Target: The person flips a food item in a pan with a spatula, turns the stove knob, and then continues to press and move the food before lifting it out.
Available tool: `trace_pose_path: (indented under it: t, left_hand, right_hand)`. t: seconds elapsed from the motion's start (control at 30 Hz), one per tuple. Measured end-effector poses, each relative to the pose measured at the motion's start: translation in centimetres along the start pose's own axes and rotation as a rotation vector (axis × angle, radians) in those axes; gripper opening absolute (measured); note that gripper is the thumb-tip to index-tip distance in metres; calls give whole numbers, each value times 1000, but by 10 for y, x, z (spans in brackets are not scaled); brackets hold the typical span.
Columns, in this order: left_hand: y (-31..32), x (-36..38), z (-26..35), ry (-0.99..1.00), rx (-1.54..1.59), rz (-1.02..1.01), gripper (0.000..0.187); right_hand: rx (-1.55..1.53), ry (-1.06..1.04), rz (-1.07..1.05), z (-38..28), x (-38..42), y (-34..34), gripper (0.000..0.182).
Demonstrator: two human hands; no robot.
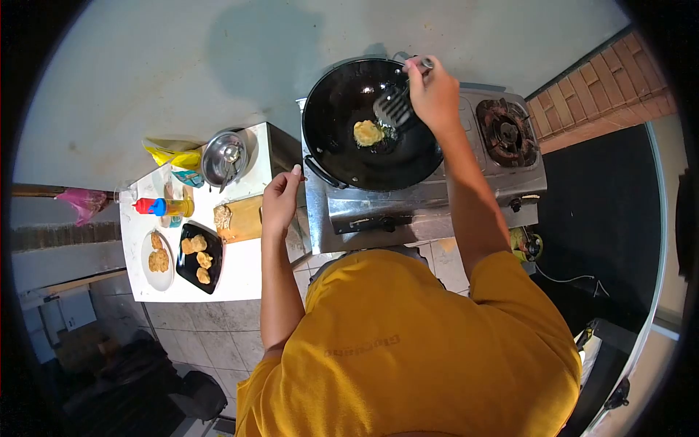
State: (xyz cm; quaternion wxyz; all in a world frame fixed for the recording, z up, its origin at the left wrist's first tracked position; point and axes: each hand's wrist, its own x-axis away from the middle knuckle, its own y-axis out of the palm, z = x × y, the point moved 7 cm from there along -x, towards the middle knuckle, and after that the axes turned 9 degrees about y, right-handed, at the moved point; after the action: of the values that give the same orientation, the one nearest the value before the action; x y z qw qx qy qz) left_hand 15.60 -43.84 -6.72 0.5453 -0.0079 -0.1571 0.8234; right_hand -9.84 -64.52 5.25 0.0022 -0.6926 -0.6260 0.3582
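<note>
My right hand (435, 95) grips the handle of a slotted spatula (393, 108), its blade low inside a black wok (338, 95). Beside the blade, a golden piece of battered food (368, 133) lies in a little oil at the wok's bottom. My left hand (281, 200) is left of the wok, close to its near side handle (325, 173), with the fingers curled in and the thumb upright. Nothing shows in that hand.
The wok stands on a steel gas stove (466, 191) with a bare burner (506, 132) at right. On the white table (244, 280) are a steel bowl (211, 159), a wooden board (244, 218), a black plate (211, 285), a white plate (151, 280), and red and yellow sauce bottles (175, 207).
</note>
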Motion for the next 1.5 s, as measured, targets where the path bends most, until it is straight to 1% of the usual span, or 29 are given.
trace_pose_path:
  t: [0.07,0.1,0.23,0.3,0.33,0.4,0.43,0.5,0.63,0.7,0.8,0.93,1.0,1.13,1.2,1.4,1.5]
  left_hand:
    - [-1,0,-1,-6,-12,-1,40]
    - [-1,0,-2,-8,-26,-6,40]
    - [1,-1,0,-13,-24,-7,39]
    - [2,1,4,3,-23,-1,39]
    - [1,1,2,1,-25,1,39]
    - [2,0,-1,-21,-26,-17,40]
    - [2,-1,0,-17,-26,-20,40]
    - [2,-1,1,-26,-21,-13,40]
    - [2,0,-1,9,-19,-12,41]
    - [3,-1,1,17,-10,-10,41]
    - [4,-1,4,11,-11,-7,42]
    - [2,-2,1,9,0,-3,41]
    - [1,-2,1,-1,-16,-3,41]
    - [2,-1,3,6,-3,-1,41]
    - [2,-2,2,-1,7,-7,40]
    - [1,-1,5,-4,16,-1,39]
    - [2,-1,7,7,13,-10,39]
  right_hand:
    - [-20,70,72,1,0,-8,13]
    - [32,16,59,2,-1,-5,13]
    - [14,-4,3,-3,0,-4,13]
    - [-41,70,109,0,2,-11,14]
    - [-43,72,107,1,2,-8,14]
    - [170,-17,77,0,5,-1,15]
    - [171,-18,81,1,5,-1,15]
    - [-36,39,94,5,6,-3,16]
    - [41,48,116,2,5,-7,17]
    - [99,-20,59,3,5,2,16]
    - [51,21,73,6,6,2,16]
    - [33,11,63,16,5,7,15]
    - [-18,67,12,22,7,11,15]
    - [5,131,17,26,10,11,19]
    - [-26,167,84,22,10,3,19]
    - [-112,203,156,11,6,-15,17]
    - [-146,236,122,8,5,-18,19]
